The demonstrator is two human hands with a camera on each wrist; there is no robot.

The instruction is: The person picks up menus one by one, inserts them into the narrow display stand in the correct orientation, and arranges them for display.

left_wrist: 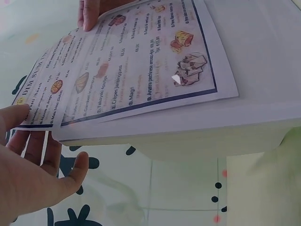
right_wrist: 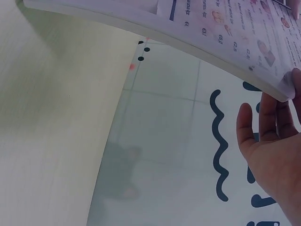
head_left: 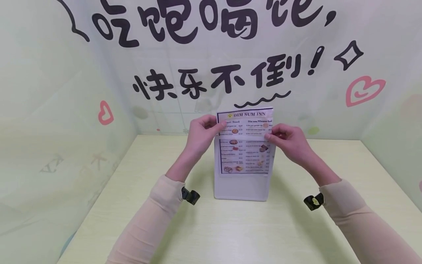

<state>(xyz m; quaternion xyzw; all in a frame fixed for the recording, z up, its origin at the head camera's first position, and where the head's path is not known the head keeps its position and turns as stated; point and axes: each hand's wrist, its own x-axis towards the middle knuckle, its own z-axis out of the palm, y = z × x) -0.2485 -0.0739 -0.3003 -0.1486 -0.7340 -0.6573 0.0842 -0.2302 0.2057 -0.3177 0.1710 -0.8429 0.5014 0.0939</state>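
A printed menu sheet point(head_left: 245, 156) headed "DIM SUM INN" lies against the front of a white sign holder point(head_left: 242, 189), which stands upright on the table. The sheet's upper part sticks out above the holder's top edge, and a white strip of the holder shows below the sheet. At the sheet's upper left edge, my left hand point(head_left: 200, 135) pinches it, thumb in front and fingers behind. My right hand point(head_left: 292, 142) pinches the right edge a little lower, near the holder's top corner. In the left wrist view the menu point(left_wrist: 141, 66) bows slightly near its top.
Beneath the holder is a pale wood-grain table point(head_left: 237, 231). A light cloth backdrop point(head_left: 184, 117) with large black characters and pink hearts hangs behind it, and similar cloth sides point(head_left: 59, 128) flank the table. Black cameras point(head_left: 191, 196) are strapped at both wrists.
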